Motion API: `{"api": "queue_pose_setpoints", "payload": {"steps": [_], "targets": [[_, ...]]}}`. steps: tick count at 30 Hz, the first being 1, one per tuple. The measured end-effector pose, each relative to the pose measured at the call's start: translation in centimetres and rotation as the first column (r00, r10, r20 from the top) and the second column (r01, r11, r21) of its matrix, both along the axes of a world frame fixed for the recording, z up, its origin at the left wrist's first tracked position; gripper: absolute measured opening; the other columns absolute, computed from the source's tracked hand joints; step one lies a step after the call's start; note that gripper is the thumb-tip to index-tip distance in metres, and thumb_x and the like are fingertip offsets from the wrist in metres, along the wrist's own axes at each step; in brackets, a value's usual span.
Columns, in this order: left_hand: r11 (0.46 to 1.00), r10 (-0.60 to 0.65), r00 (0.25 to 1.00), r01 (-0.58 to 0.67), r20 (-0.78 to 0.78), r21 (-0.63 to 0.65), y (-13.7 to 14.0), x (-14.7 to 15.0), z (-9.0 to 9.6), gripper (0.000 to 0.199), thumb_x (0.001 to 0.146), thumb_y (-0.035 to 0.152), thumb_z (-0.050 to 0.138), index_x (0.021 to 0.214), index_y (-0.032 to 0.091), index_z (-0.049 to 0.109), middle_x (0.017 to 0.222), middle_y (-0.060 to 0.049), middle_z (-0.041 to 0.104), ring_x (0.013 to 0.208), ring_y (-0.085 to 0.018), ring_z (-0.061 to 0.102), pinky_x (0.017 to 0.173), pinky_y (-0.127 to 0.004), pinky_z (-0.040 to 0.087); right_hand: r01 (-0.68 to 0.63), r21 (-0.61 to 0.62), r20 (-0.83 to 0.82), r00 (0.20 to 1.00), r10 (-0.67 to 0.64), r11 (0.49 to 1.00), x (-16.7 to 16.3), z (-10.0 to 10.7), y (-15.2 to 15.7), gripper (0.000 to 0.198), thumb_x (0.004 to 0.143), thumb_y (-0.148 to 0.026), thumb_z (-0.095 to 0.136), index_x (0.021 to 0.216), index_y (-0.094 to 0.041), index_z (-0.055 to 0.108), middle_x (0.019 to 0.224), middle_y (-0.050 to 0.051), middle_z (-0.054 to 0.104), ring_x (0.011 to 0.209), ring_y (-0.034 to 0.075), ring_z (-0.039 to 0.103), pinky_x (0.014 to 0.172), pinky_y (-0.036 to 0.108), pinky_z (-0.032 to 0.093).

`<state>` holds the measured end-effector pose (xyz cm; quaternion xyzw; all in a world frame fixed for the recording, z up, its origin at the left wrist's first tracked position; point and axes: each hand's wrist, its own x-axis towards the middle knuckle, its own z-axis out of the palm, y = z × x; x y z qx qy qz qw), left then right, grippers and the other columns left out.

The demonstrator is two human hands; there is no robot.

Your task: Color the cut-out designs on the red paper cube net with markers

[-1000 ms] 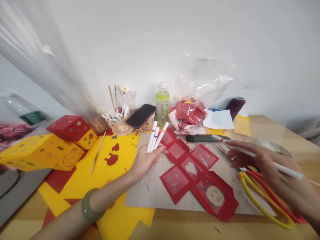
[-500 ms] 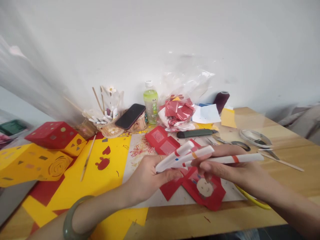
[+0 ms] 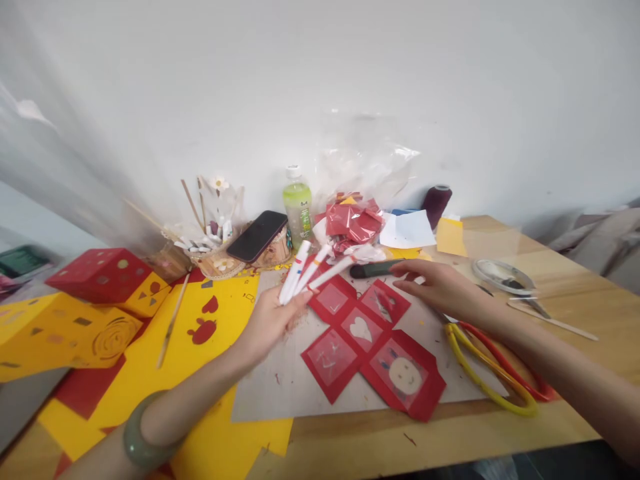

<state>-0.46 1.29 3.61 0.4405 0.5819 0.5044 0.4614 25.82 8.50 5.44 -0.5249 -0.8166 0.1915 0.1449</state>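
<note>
My left hand (image 3: pixel 267 327) is closed round several white marker pens (image 3: pixel 307 272) with coloured bands, fanned out above the table. My right hand (image 3: pixel 443 287) reaches in from the right, holding nothing visible, its fingers apart beside the green handle of a knife-like tool (image 3: pixel 375 269). Between and below the hands lies a cross-shaped red paper cutout (image 3: pixel 331 393) with clear panels. One panel carries a smiling round face (image 3: pixel 405 378), another a pale heart (image 3: pixel 359 329). Large scissors (image 3: pixel 475 387) with yellow and red handles lie under my right forearm.
Red and yellow paper boxes (image 3: pixel 100 277) stand at the left beside yellow sheets (image 3: pixel 200 387). Along the wall are a phone (image 3: pixel 257 237), a green drink bottle (image 3: pixel 297 207), a plastic bag of red scraps (image 3: pixel 355 220) and a thread cone (image 3: pixel 436 205). A tape roll (image 3: pixel 503 277) lies at the right.
My right hand has let go of a marker and drawn back from the bunch. My left hand has shifted left with the markers, uncovering the red cutout.
</note>
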Motion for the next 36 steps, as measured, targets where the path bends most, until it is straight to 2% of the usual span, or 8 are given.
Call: {"api": "queue_pose_setpoints", "payload": {"steps": [2, 4, 8, 16, 21, 26, 30, 36], "targets": [[0.999, 0.044, 0.998, -0.044, 0.036, -0.013, 0.9, -1.0, -1.0, 0.028, 0.063, 0.038, 0.072, 0.065, 0.010, 0.066, 0.040, 0.005, 0.044, 0.039, -0.007, 0.037, 0.038, -0.016, 0.028, 0.017, -0.014, 0.052, 0.999, -0.016, 1.000, 0.4, -1.5, 1.7, 0.033, 0.079, -0.042, 0.048, 0.095, -0.020, 0.065, 0.094, 0.008, 0.068, 0.083, 0.025, 0.062, 0.072, 0.035, 0.045], [0.995, 0.094, 0.992, -0.092, 0.088, -0.027, 1.6, -1.8, -1.8, 0.037, 0.062, 0.043, 0.072, 0.080, 0.010, 0.067, 0.048, 0.005, 0.049, 0.043, -0.006, 0.042, 0.040, -0.015, 0.032, 0.006, -0.051, 0.063, 0.998, -0.003, 0.999, 0.5, -2.4, 2.8, 0.033, 0.077, -0.043, 0.050, 0.094, -0.020, 0.066, 0.092, 0.007, 0.068, 0.080, 0.024, 0.062, 0.069, 0.033, 0.045], [0.990, 0.138, 0.974, -0.130, 0.179, -0.051, 2.0, -2.6, -2.6, 0.045, 0.058, 0.042, 0.075, 0.089, 0.009, 0.066, 0.065, 0.000, 0.058, 0.056, -0.008, 0.053, 0.052, -0.017, 0.044, -0.032, -0.123, 0.059, 0.997, 0.039, 0.992, -0.2, -2.7, 3.3, 0.033, 0.072, -0.039, 0.055, 0.097, -0.019, 0.066, 0.083, 0.005, 0.069, 0.076, 0.022, 0.063, 0.066, 0.029, 0.046], [0.983, 0.166, 0.936, -0.132, 0.310, -0.130, 2.3, -2.4, -2.5, 0.023, 0.070, 0.027, 0.070, 0.086, 0.011, 0.066, 0.079, -0.006, 0.065, 0.067, -0.010, 0.061, 0.063, -0.020, 0.052, -0.086, -0.169, 0.043, 0.995, 0.095, 0.982, -0.7, -2.6, 2.4, 0.024, 0.068, -0.035, 0.059, 0.086, -0.021, 0.065, 0.084, 0.004, 0.069, 0.076, 0.022, 0.062, 0.064, 0.028, 0.046], [0.980, 0.154, 0.925, -0.097, 0.347, -0.176, 2.8, -1.9, -2.7, 0.012, 0.074, 0.022, 0.067, 0.079, 0.011, 0.066, 0.071, -0.005, 0.065, 0.057, -0.009, 0.060, 0.057, -0.019, 0.052, -0.134, -0.167, 0.019, 0.990, 0.139, 0.977, -1.0, -3.4, 1.8, 0.023, 0.066, -0.026, 0.058, 0.087, -0.018, 0.063, 0.078, 0.004, 0.067, 0.070, 0.020, 0.061, 0.060, 0.027, 0.044], [0.981, 0.122, 0.928, -0.058, 0.353, -0.187, 2.3, -1.1, -2.7, 0.016, 0.072, 0.024, 0.069, 0.079, 0.009, 0.066, 0.065, -0.006, 0.065, 0.055, -0.010, 0.062, 0.051, -0.016, 0.050, -0.179, -0.147, -0.018, 0.984, 0.178, 0.973, -1.0, -3.3, 1.4, 0.021, 0.065, -0.027, 0.058, 0.083, -0.017, 0.063, 0.079, 0.005, 0.064, 0.072, 0.021, 0.058, 0.064, 0.029, 0.044], [0.986, 0.129, 0.924, -0.082, 0.360, -0.142, 1.7, -0.1, -2.3, 0.018, 0.073, 0.025, 0.068, 0.082, 0.009, 0.066, 0.066, -0.006, 0.066, 0.055, -0.010, 0.062, 0.051, -0.016, 0.050, -0.194, -0.162, -0.054, 0.981, 0.188, 0.967, -0.8, -3.2, 1.2, 0.021, 0.065, -0.024, 0.058, 0.084, -0.017, 0.064, 0.080, 0.005, 0.064, 0.072, 0.020, 0.057, 0.064, 0.029, 0.043], [0.986, 0.148, 0.903, -0.168, 0.403, 0.015, 0.8, 0.5, -0.8, 0.017, 0.075, 0.024, 0.065, 0.089, 0.014, 0.064, 0.090, -0.005, 0.067, 0.067, -0.010, 0.064, 0.063, -0.019, 0.053, -0.261, -0.254, -0.167, 0.960, 0.224, 0.931, 0.1, -2.5, 1.0, 0.027, 0.075, -0.035, 0.054, 0.090, -0.017, 0.066, 0.087, 0.005, 0.066, 0.079, 0.020, 0.058, 0.071, 0.030, 0.044]]}}
